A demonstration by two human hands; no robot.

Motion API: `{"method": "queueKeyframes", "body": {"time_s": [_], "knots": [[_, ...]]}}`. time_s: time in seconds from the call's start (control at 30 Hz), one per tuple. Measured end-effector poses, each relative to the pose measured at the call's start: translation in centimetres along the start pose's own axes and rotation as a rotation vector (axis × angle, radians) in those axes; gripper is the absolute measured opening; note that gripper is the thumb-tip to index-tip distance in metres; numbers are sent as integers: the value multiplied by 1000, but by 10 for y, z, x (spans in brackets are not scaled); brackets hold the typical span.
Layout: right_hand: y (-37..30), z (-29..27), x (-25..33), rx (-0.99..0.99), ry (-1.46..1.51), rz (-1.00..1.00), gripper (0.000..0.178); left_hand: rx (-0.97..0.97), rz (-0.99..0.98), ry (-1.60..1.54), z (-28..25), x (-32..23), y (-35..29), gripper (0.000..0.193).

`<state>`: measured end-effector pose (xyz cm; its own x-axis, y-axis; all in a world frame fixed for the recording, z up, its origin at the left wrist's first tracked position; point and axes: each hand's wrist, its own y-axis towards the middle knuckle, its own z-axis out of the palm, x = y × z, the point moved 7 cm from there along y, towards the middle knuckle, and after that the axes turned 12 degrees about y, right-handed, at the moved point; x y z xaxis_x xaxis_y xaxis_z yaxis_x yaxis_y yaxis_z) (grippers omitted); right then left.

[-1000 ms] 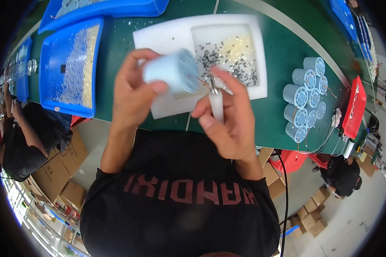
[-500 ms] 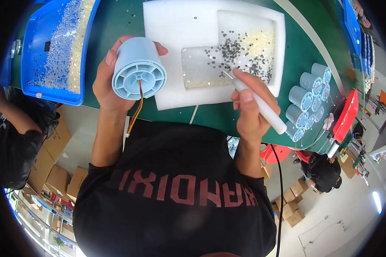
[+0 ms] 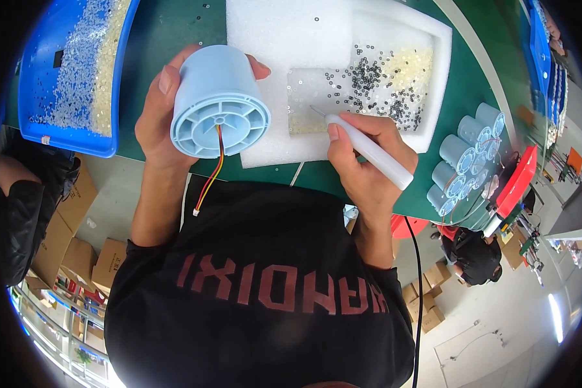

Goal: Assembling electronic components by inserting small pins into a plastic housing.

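My left hand (image 3: 158,107) is wrapped round a light blue plastic cylinder (image 3: 216,77), its ribbed round end tilted toward me. Red, yellow and dark wires (image 3: 214,174) hang from the middle of that end, with a small white connector at their tip. In my right hand (image 3: 375,155) is a white pen-like tool (image 3: 372,152) with a thin pointed tip. That tip is over the left part of a recess in a white foam tray (image 3: 258,116). Small black rings (image 3: 368,77) and pale ones (image 3: 410,68) lie scattered in the recess, to the right of the tip.
A blue bin (image 3: 115,97) with many small clear and cream pieces stands at left. Several more light blue cylinders (image 3: 456,152) with wires lie at right, beside a red tray (image 3: 520,181). Other people (image 3: 472,255) are nearby, with cardboard boxes on the floor.
The tool in my right hand has moved left, its tip leaving the black rings for the recess's left part. The cylinder in my left hand appears slightly nearer and larger.
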<state>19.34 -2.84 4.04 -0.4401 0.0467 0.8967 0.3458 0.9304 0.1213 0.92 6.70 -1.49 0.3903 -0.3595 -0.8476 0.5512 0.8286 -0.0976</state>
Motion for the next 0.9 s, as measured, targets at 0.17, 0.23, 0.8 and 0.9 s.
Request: {"method": "queueKeyframes", "body": {"time_s": [0.17, 0.23, 0.8, 0.9], "knots": [[3, 4, 5, 32, -49, -16, 18, 75, -9, -63, 1, 1, 0, 64], [4, 5, 6, 35, -49, -23, 18, 75, 26, -45, -1, 1, 0, 64], [-9, -16, -11, -99, 6, 34, 15, 144, 41, -34, -2, 2, 1, 66], [-8, -15, -10, -91, -3, 37, 15, 144, 38, -22, -1, 1, 2, 65]]}}
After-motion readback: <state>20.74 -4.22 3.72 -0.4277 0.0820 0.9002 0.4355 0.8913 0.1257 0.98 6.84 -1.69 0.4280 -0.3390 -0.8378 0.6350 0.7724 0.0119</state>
